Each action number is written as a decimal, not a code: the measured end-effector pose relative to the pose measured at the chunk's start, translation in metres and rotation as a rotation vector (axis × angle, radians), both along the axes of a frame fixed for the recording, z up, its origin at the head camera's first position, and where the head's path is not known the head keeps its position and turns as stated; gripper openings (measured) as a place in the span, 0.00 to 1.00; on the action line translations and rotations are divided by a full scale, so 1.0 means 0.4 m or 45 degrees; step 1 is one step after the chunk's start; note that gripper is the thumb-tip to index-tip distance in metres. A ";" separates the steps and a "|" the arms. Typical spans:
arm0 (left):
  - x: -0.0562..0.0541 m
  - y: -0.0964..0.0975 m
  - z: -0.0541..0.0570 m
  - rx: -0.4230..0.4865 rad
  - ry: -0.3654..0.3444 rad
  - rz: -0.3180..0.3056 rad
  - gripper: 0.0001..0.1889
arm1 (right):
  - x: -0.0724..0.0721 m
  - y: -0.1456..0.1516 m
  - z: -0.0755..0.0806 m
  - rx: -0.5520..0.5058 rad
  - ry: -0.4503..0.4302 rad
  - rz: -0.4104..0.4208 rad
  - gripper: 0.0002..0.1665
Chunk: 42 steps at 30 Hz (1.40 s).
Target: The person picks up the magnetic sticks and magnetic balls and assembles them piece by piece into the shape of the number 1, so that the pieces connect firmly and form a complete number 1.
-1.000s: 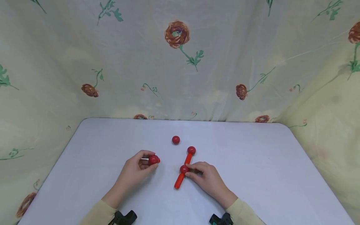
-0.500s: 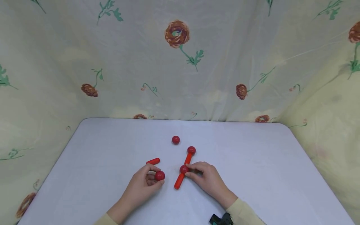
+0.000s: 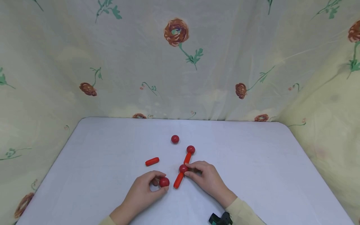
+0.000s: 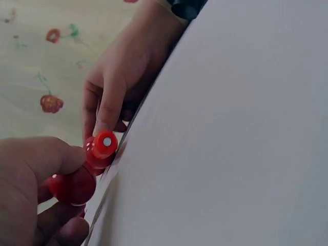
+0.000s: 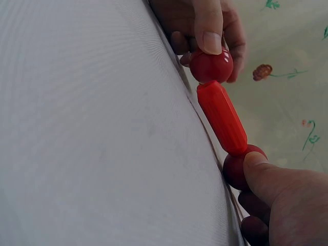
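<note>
My left hand [image 3: 146, 190] pinches a red ball [image 3: 164, 182] between thumb and fingers, just left of a joined chain of red balls and sticks. With thumb and fingertips my right hand [image 3: 207, 178] grips the chain's middle ball [image 3: 183, 169]. A far stick [image 3: 187, 158] links that ball to an end ball [image 3: 191, 149]. The chain's near stick [image 3: 178, 180] points toward me, and its free end shows a silvery dot in the left wrist view. From the right wrist, the left hand's ball [image 5: 211, 65] appears close to a stick [image 5: 221, 118]; contact is unclear.
A loose red stick [image 3: 152, 161] lies beyond my left hand. Farther back sits a single red ball [image 3: 175, 139]. All of it rests on a white table [image 3: 253, 150], with flowered cloth [image 3: 213, 62] hanging behind and at the sides.
My left hand has moved nearer to me and rightward with its ball, toward the chain's near stick. The loose stick, mostly hidden before, now shows whole. My right hand stays in place.
</note>
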<state>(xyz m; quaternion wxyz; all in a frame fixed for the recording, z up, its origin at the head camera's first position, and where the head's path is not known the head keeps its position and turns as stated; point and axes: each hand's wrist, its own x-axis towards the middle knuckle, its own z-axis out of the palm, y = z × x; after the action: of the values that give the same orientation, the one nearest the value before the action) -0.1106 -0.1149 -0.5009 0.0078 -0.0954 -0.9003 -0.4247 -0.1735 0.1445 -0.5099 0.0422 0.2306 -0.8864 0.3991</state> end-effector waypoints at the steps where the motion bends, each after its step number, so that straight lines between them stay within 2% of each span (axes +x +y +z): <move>1: 0.002 0.001 0.000 -0.012 0.002 -0.010 0.17 | 0.000 0.000 0.000 0.001 -0.002 -0.001 0.19; 14: 0.012 0.013 0.004 -0.135 -0.003 -0.050 0.16 | -0.003 0.002 -0.008 0.006 0.014 0.004 0.19; 23: 0.016 0.018 -0.009 -0.121 0.091 -0.133 0.16 | -0.003 0.003 -0.008 0.005 0.013 0.001 0.19; 42: 0.016 0.038 -0.011 -0.167 0.099 -0.128 0.16 | -0.003 0.001 -0.009 0.007 0.011 -0.016 0.19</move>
<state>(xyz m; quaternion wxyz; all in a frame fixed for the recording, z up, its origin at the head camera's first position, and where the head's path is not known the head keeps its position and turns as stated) -0.1041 -0.0998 -0.5055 0.0152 -0.1572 -0.9193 -0.3605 -0.1747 0.1450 -0.5137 0.0479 0.2269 -0.8888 0.3953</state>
